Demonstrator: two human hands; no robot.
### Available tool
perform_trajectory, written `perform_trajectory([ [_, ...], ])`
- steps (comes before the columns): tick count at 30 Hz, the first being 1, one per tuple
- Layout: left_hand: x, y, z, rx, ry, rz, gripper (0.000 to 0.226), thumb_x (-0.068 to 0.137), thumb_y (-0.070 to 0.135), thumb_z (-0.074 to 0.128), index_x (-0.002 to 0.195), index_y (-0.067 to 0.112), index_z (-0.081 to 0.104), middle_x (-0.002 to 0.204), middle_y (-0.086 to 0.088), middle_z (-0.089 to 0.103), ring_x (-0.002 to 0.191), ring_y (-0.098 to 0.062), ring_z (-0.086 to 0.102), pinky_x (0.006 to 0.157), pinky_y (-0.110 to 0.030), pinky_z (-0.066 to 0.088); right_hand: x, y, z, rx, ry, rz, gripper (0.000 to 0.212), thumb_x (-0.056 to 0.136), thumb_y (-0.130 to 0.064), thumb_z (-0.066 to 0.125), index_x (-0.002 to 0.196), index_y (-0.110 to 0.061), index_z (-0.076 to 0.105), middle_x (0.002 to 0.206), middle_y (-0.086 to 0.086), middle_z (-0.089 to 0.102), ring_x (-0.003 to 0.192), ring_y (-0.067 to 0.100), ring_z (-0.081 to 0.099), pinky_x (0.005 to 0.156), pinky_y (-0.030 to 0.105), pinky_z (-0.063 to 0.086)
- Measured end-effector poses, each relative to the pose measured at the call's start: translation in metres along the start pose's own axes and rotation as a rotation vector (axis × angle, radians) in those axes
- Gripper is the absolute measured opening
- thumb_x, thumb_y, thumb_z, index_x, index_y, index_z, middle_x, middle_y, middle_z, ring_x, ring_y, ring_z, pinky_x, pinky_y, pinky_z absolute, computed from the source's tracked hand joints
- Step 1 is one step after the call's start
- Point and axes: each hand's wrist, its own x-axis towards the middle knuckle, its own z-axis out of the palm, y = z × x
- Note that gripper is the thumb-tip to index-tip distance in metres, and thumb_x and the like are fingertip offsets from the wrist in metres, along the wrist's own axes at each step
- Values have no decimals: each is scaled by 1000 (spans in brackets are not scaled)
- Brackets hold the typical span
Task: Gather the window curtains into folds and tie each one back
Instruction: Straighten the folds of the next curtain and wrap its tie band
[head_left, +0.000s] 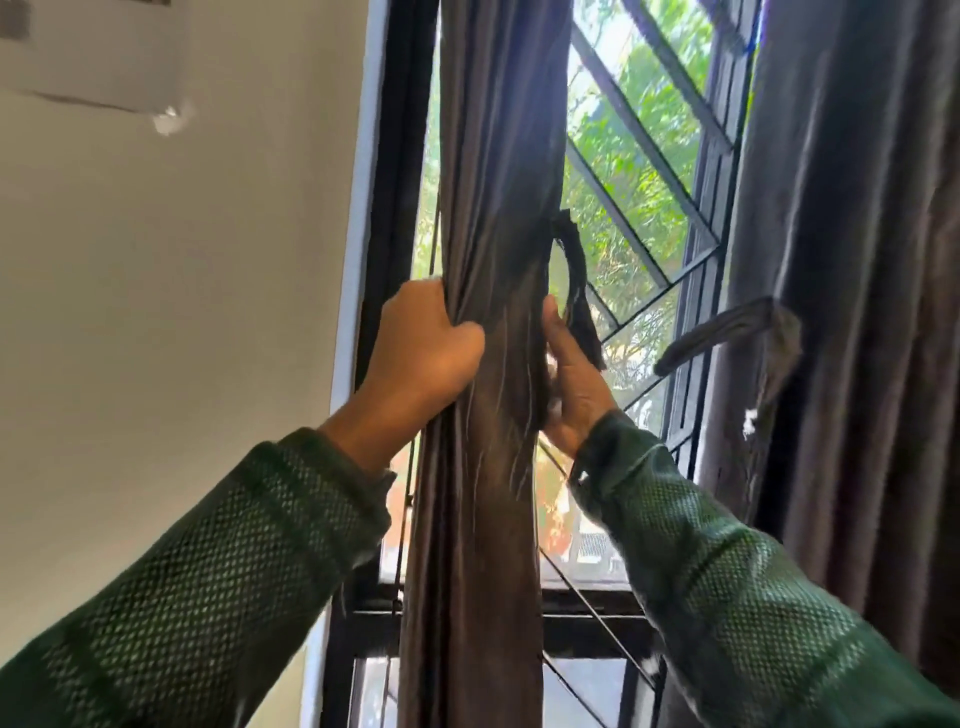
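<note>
The left curtain (488, 208), dark brown, hangs bunched into a narrow column of folds in front of the window. My left hand (423, 353) grips its left edge, fingers curled into the cloth. My right hand (571, 379) is against the bundle's right side with the fingers tucked behind the cloth. A dark tie-back strap (576, 291) loops out of the bundle just above my right thumb and hangs by it. The right curtain (857, 260) hangs loose and ungathered at the right, with its own strap (727, 332) sticking out to the left.
A black window frame (395, 208) with a diagonal metal grille (644, 140) stands behind the curtains, green trees beyond. A white wall (208, 312) fills the left, with a white appliance (104, 57) mounted at the top left.
</note>
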Motion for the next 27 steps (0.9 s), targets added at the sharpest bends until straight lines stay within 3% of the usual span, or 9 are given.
perform_trajectory([
  [3, 0, 0, 2, -11, -13, -29, 15, 82, -7, 48, 88, 0, 59, 75, -4, 60, 64, -14, 57, 51, -17, 48, 5, -13, 6, -224, 354, -164, 59, 81, -40, 67, 131, -15, 48, 124, 4, 55, 99, 11, 59, 86, 33, 51],
  [5, 0, -1, 5, -7, -3, -39, 18, 83, -9, 46, 84, 4, 58, 67, 3, 54, 56, -6, 50, 43, -9, 40, 7, -21, 6, -323, 521, -319, 89, 75, -34, 76, 143, -13, 23, 141, 2, 41, 126, 13, 42, 110, 38, 33],
  [7, -1, -1, 8, 1, 2, -40, 19, 84, -10, 44, 80, 6, 55, 64, 5, 51, 54, -3, 47, 42, -7, 40, 8, -29, 3, -495, 587, -454, 114, 69, -34, 81, 149, -9, 4, 151, 9, 28, 138, 18, 29, 117, 36, 22],
  [11, 0, -6, 13, 20, -1, -42, 21, 85, -9, 42, 75, 5, 54, 64, 3, 51, 54, -6, 47, 40, -7, 38, 4, -45, -1, -921, 652, -554, 109, 71, -34, 79, 149, -11, 7, 153, 12, 19, 142, 26, 18, 112, 33, 20],
  [14, 0, -8, 18, 34, 6, -40, 23, 85, -8, 40, 69, 5, 51, 61, 1, 48, 52, -12, 47, 37, -8, 35, -1, -53, -1, -994, 665, -655, 104, 73, -31, 78, 149, -11, 11, 152, 13, 22, 141, 24, 21, 111, 27, 19],
  [18, -1, -10, 20, 59, 33, -24, 37, 87, -8, 39, 59, 16, 39, 58, 2, 44, 51, -7, 43, 38, -8, 35, -9, -59, -1, -1020, 581, -759, 57, 83, -19, 68, 135, -7, 46, 130, 8, 53, 108, 13, 53, 89, 6, 37],
  [21, 1, -16, 21, 77, 41, -41, 24, 89, -5, 38, 70, 8, 48, 64, 1, 48, 56, -10, 47, 41, -11, 37, -11, -56, -2, -960, 485, -719, 24, 88, -8, 59, 111, -10, 67, 100, 9, 70, 83, 10, 61, 78, 19, 49],
  [24, 1, -19, 20, 86, 44, -43, 18, 90, -3, 39, 80, 6, 51, 65, 3, 48, 57, -7, 47, 43, -11, 36, -23, -49, 2, -771, 242, -562, 32, 90, 7, 50, 117, -6, 62, 101, 15, 68, 73, 9, 64, 61, 15, 50],
  [27, -1, -15, 18, 67, 38, -27, 19, 89, -5, 40, 78, 7, 50, 62, 6, 46, 53, -6, 44, 41, -6, 36, -33, -47, 0, -809, -35, -324, 63, 86, 7, 56, 137, -27, 41, 109, -3, 69, 88, 5, 62, 71, 21, 49],
])
